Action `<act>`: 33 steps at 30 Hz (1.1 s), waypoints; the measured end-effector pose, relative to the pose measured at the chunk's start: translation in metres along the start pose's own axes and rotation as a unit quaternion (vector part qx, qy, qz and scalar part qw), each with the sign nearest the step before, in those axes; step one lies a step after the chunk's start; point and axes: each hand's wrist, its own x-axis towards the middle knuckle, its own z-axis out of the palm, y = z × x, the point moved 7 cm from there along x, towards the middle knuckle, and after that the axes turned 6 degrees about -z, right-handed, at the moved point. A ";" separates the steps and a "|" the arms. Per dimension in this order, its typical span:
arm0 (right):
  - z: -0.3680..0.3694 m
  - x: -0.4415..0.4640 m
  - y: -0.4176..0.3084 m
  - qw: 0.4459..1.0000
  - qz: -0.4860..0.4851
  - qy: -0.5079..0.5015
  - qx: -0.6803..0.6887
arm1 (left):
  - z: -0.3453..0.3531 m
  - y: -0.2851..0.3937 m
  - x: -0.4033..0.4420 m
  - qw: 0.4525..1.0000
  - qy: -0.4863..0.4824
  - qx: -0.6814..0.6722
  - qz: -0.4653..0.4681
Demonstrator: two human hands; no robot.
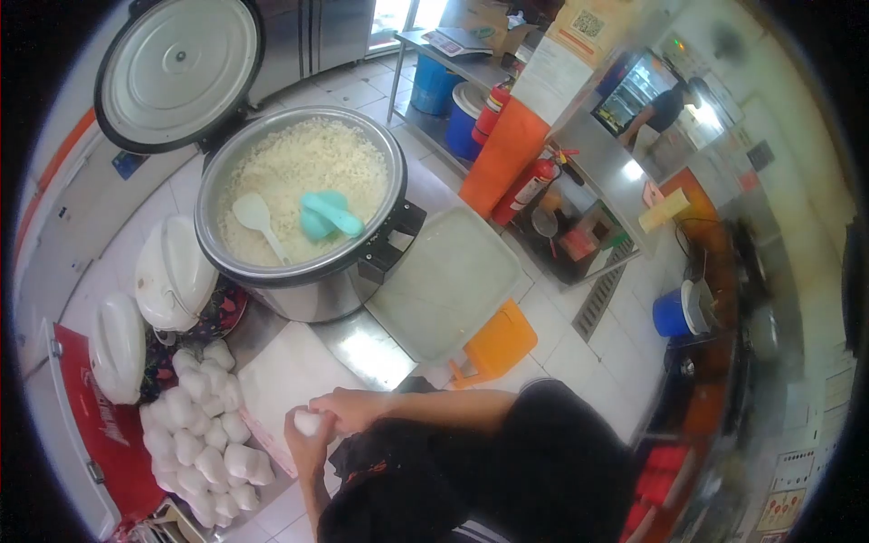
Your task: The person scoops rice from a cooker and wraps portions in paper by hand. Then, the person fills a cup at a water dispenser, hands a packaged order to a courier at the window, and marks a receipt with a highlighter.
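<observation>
A small white wrapped rice portion [308,423] sits in my left hand [306,445], whose fingers are curled round it. My right hand [355,409] is closed against its upper side, fingers pressed together; its fingertips are partly hidden. Beneath both hands lies a stack of white sheets [294,366]. To the left is a heap of similar white rounded bundles [195,425]. Ahead stands a large open rice cooker [317,294] full of cooked rice [303,154]. A white rice paddle [253,215] and a teal scoop [328,215] rest on the rice.
The cooker's lid [179,68] is raised at the back left. A translucent tray [444,281] lies right of the cooker, above an orange stool [496,344]. White lidded containers [176,271] stand at left. Fire extinguishers [525,188] and another person [665,113] are farther off.
</observation>
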 end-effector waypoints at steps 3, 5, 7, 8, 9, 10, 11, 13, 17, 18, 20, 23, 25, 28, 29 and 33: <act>-0.001 0.011 0.019 1.000 0.016 -0.020 0.007 | -0.009 -0.006 -0.007 0.996 -0.004 -0.084 -0.003; 0.000 0.014 0.013 0.998 0.012 -0.059 -0.016 | -0.012 -0.012 -0.011 0.992 -0.021 -0.124 0.016; 0.004 0.012 -0.011 0.997 0.027 -0.067 0.014 | -0.021 0.008 -0.023 0.991 -0.058 -0.091 0.082; 0.007 0.011 -0.019 0.995 0.040 -0.077 0.043 | -0.026 0.012 -0.027 0.991 -0.059 -0.092 0.083; 0.006 0.012 -0.022 0.995 0.040 -0.078 0.041 | -0.022 0.016 -0.032 0.977 -0.138 -0.138 0.082; 0.004 0.016 -0.028 0.997 0.009 -0.079 -0.010 | -0.019 0.020 -0.037 0.956 -0.214 -0.182 0.082; 0.005 0.022 -0.035 0.995 -0.023 -0.079 -0.061 | -0.016 0.025 -0.041 0.946 -0.231 -0.207 0.088; 0.000 0.033 -0.052 0.973 -0.169 -0.031 -0.156 | -0.010 0.024 -0.049 0.948 -0.199 -0.216 0.119; 0.012 0.039 -0.055 0.911 -0.316 0.003 -0.266 | -0.018 0.002 -0.051 0.953 -0.186 -0.221 0.097; 0.012 0.041 -0.055 0.917 -0.299 0.005 -0.263 | -0.025 -0.014 -0.055 0.962 -0.161 -0.213 0.059; 0.028 0.058 -0.061 0.925 -0.290 -0.043 -0.242 | -0.032 -0.050 -0.047 0.973 -0.093 -0.201 0.069; 0.052 0.063 -0.033 0.972 -0.075 -0.209 -0.072 | -0.058 -0.066 -0.063 0.964 0.169 -0.201 -0.033; 0.090 0.059 0.001 0.956 0.035 -0.228 0.182 | -0.072 -0.093 -0.059 0.947 0.203 -0.222 -0.111; 0.138 0.071 -0.001 0.977 0.082 -0.146 0.135 | -0.075 -0.105 -0.063 0.816 0.205 -0.510 -0.179; 0.149 0.079 0.015 0.974 0.075 -0.146 0.154 | -0.079 -0.119 -0.062 0.859 0.186 -0.453 -0.147; 0.176 0.129 0.001 0.974 0.109 -0.089 0.180 | -0.132 -0.137 -0.096 0.807 0.241 -0.524 -0.128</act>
